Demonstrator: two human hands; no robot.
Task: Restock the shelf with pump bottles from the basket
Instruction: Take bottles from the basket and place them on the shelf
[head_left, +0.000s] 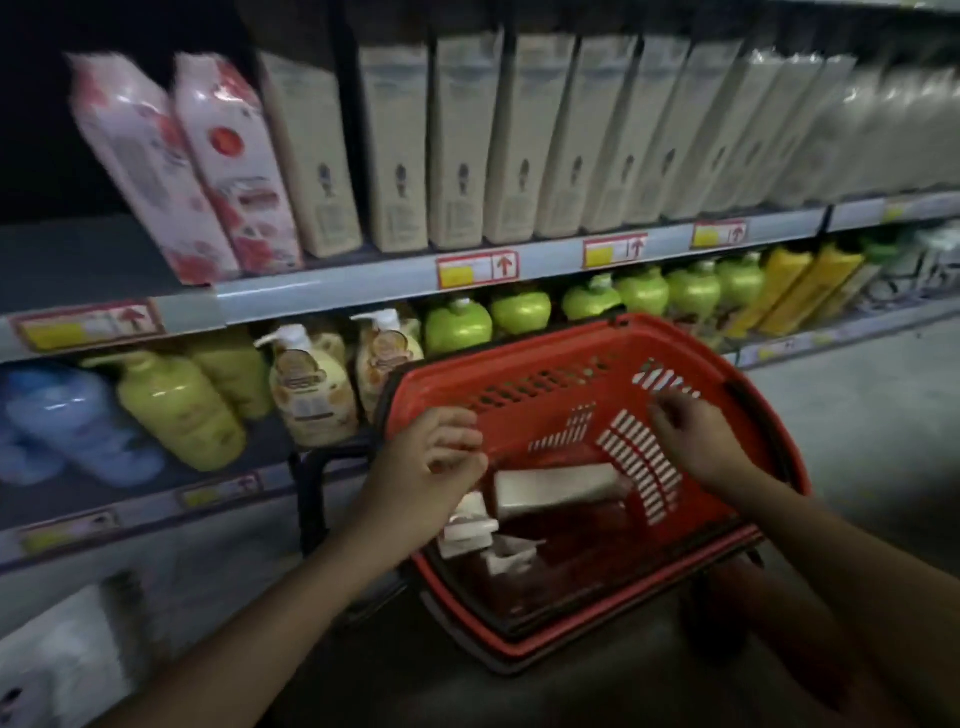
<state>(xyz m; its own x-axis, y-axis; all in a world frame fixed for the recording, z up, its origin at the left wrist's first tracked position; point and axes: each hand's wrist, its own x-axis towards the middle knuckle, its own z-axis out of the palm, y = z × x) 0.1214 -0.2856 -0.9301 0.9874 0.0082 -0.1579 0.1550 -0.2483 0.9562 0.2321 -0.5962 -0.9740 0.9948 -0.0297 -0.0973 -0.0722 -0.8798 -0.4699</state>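
- A dim shop aisle: the shelf (332, 291) runs across the view, with tall cream packs (395, 150) on the upper tier and pump bottles (311, 384) and green apple-shaped bottles (457, 325) below.
- The red basket (582, 353) sits tilted in front of the shelf — white bottles (556, 488) lie on its floor.
- The left hand (431, 462) hovers over the basket's left rim, fingers loosely curled, holding nothing.
- The right hand (696, 436) hangs inside by the slotted wall, fingers loosely bent — empty.
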